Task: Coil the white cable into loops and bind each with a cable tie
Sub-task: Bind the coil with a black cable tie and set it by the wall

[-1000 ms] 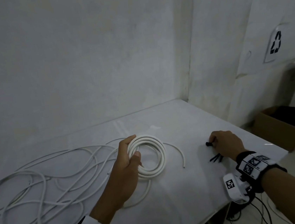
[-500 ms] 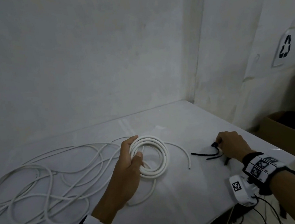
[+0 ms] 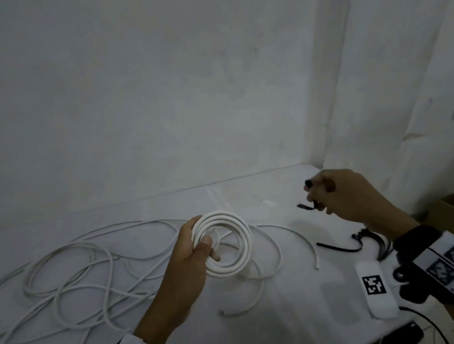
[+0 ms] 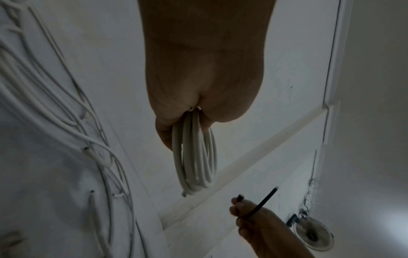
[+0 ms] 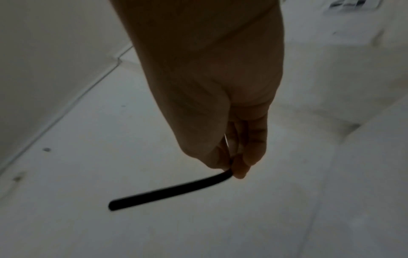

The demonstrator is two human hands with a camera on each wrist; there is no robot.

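Coil gripped in our left hand; our right hand pinches a cable tie
Cable looks springy, light; we'd keep clamping the bundled strands at frame centre, thread the stiff tie there.

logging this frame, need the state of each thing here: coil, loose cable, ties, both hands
white cable coil: wound in several loops, held up off the table, not yet bound
loose white cable: uncoiled, sprawled in tangles on the table
cable tie: black, unfastened, lifted clear of the table
spare cable ties: black, lying on the table
left hand: grips the coil
right hand: pinches the cable tie
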